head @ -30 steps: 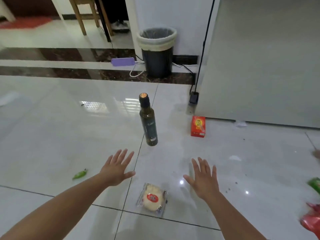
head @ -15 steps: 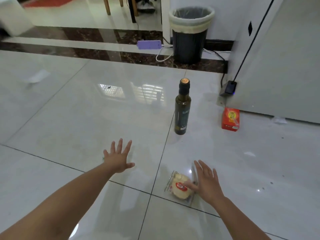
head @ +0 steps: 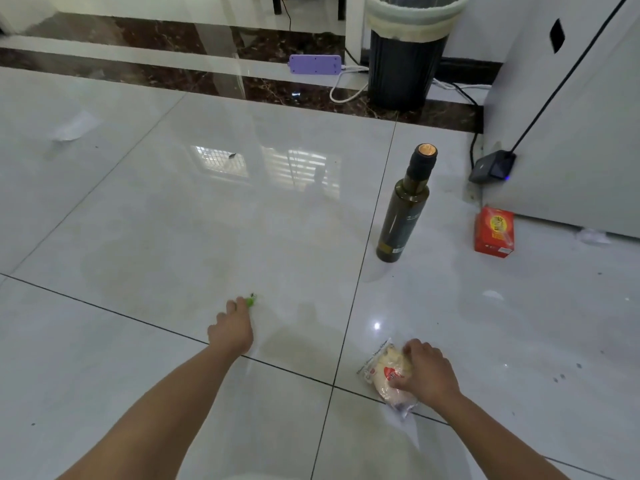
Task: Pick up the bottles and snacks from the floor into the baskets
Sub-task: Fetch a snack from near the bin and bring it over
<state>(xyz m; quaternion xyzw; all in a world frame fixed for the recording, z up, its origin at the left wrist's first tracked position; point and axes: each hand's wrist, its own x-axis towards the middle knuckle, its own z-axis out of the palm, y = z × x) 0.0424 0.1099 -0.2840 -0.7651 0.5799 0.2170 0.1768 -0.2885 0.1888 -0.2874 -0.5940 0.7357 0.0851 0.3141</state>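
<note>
From the head view, the person reaches down to the glossy tiled floor (head: 173,209) with both arms at once, most likely to gather two pieces in a single stoop; the left hand (head: 231,329) has its fingers (head: 232,304) curled over a small green item (head: 250,301), only the tip of which shows beyond the knuckles, so what it is cannot be told; the right hand (head: 429,374) has its fingers (head: 414,346) clamped from above on a clear-wrapped pastry (head: 382,370) with a red label, which lies across a tile joint, one end of the wrapper sticking out towards the person; whether it is clear of the floor yet cannot be told.

Further off, a dark olive bottle (head: 403,209) stands upright on the floor, untouched; well to its right a red snack box (head: 494,232) lies flat near the foot of a white cabinet (head: 571,133); both remain to be collected.

No basket is in view, so the carry would have to go outside what shows here; the only container visible is a dark bin (head: 407,64) with a pale liner folded over its rim, standing at the far wall; its inside is cut off, so its contents cannot be told; a purple power strip (head: 315,64) lies just left of it, and a black adapter (head: 491,166) sits by the cabinet.
</note>
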